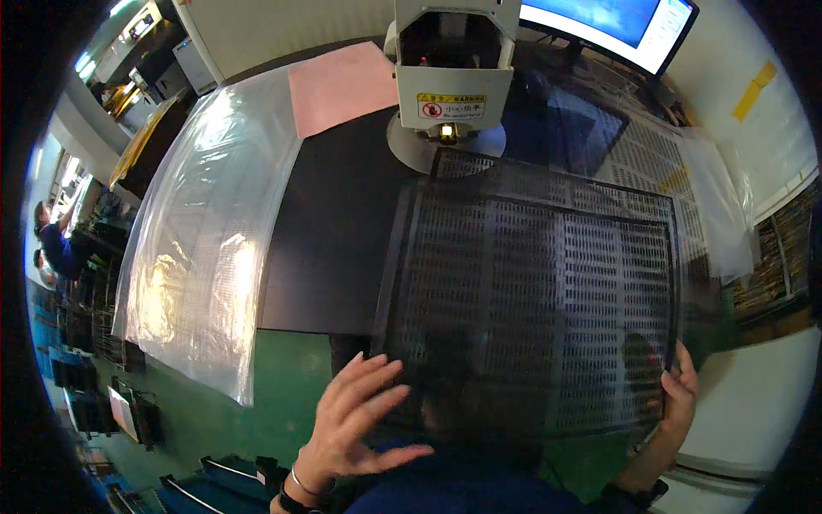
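A large dark see-through film sheet [522, 317] with rows of small slot-like marks hangs tilted in front of me, reaching over the table's near edge. My right hand [679, 394] is closed on its lower right edge, thumb and fingers pinching the border. My left hand [355, 420] is open, fingers spread, beside the lower left corner of the sheet; it appears to hold nothing. Beyond the sheet's top edge stands a white machine [454, 86] with a warning label and a small lit lamp over a round base.
The black table [321, 231] carries a clear plastic sleeve [201, 214] on the left and a pink sheet [342, 86]. At the back right are a monitor [625, 30] and another clear sleeve [719, 201]. Racks and a person [58, 244] are far left.
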Motion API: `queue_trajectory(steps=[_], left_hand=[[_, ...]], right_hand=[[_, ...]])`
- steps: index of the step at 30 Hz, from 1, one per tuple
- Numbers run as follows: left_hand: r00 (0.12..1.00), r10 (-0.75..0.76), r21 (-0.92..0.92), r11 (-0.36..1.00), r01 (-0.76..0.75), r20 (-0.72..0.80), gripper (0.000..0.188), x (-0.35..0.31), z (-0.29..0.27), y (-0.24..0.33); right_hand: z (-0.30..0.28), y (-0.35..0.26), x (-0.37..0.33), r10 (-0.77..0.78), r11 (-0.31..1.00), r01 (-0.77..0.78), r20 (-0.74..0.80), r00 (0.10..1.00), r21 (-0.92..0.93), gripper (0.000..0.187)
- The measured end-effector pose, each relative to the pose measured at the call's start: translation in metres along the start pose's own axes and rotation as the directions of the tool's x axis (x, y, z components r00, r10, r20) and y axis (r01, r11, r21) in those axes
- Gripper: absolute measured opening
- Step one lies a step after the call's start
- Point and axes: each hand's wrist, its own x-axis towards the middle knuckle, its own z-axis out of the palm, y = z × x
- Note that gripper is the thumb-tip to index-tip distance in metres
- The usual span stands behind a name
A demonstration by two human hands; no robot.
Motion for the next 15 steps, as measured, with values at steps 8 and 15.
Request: queue_trajectory(steps=[8,15], left_hand=[[0.971,0.063,0.128,0.987,-0.094,0.230,0.059,0.013,0.016,-0.010],[0.975,0.067,0.127,0.987,-0.095,0.210,0.053,0.018,0.020,-0.015]], right_hand=[[0.002,0.003,0.015,0.022,0.999,-0.023,-0.032,0.999,-0.024,0.067],[0.002,-0.001,0.017,0.035,0.999,-0.034,0.042,0.998,-0.022,0.063]])
